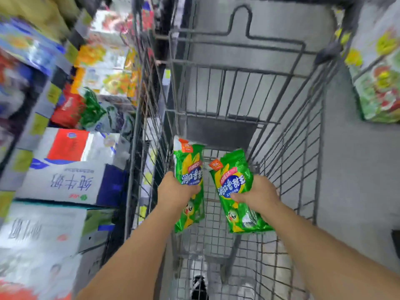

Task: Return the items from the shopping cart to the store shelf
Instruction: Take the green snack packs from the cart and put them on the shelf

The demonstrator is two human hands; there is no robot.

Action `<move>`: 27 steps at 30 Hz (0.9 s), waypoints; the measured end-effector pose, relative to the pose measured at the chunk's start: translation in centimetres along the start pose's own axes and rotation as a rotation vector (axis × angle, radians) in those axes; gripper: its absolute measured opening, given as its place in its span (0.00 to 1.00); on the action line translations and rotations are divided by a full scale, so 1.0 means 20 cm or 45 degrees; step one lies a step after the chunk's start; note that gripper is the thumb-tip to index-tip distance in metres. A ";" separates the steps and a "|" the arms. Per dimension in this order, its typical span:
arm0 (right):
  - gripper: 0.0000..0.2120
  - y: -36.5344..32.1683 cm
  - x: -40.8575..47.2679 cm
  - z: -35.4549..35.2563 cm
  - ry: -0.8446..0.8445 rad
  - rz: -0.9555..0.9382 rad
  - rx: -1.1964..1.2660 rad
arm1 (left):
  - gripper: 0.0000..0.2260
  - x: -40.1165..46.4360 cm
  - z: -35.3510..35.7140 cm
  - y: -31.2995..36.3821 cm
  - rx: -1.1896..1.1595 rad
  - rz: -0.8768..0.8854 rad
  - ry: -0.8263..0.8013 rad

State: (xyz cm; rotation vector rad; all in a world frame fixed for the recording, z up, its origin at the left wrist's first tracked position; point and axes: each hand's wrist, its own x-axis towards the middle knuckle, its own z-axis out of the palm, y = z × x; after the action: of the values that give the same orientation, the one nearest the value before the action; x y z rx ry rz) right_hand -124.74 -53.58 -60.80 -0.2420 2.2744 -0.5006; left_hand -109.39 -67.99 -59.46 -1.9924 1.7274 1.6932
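Two green snack bags with a yellow corn picture are held above the wire shopping cart. My left hand grips the left green bag at its middle, with the bag upright. My right hand grips the right green bag, which tilts to the left. Both bags hang inside the cart's basket, over its mesh floor. The store shelf runs along the left side, stacked with colourful packets and boxes.
White milk cartons and a red-and-white box are stacked low on the left shelf. A green packet display stands at the upper right. Grey floor lies to the right of the cart. A dark shoe shows below the cart.
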 end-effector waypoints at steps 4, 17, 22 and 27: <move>0.26 -0.26 -0.28 -0.30 -0.031 -0.154 0.129 | 0.26 -0.31 -0.22 0.15 -0.100 0.129 0.051; 0.16 -0.86 -1.47 -0.84 -0.438 -0.950 0.291 | 0.12 -1.80 -1.13 0.34 -0.620 0.512 0.564; 0.19 -0.95 -1.98 -0.71 -0.700 -1.173 0.174 | 0.13 -2.34 -1.40 0.11 -0.754 0.497 0.790; 0.41 -0.98 -2.51 -0.47 -0.909 -1.356 0.023 | 0.11 -2.80 -1.64 -0.30 -0.892 0.447 1.056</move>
State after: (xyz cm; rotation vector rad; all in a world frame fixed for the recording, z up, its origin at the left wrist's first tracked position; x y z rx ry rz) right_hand -97.24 -52.33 -13.45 -1.4016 1.2945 -0.7864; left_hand -72.14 -46.28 -10.65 -3.2312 1.9284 1.9120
